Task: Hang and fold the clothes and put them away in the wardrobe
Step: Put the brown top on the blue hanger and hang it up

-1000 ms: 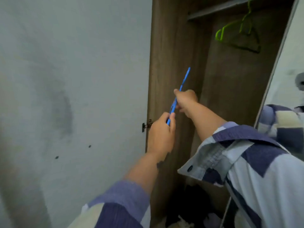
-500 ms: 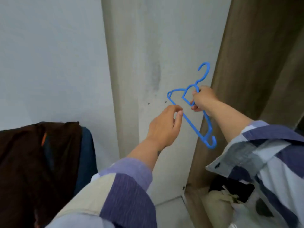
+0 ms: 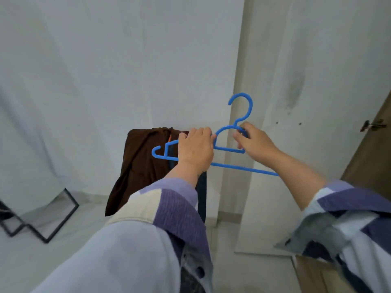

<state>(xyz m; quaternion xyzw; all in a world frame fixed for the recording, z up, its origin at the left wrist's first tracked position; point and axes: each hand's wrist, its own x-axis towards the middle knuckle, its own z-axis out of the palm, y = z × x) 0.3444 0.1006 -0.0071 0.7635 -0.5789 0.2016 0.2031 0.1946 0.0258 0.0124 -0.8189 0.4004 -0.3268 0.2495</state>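
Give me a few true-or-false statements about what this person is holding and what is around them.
1. Both hands grip the blue hanger. True: left hand on its left shoulder, right hand near the neck.
2. A shirt hangs on the hanger. False: it is bare.
3. Brown clothing is draped behind the hands. True.
4. The hook points down. False: it points up.
5. A black-framed mirror leans low on the left. True.

Both hands grip blue hanger (image 3: 229, 166)
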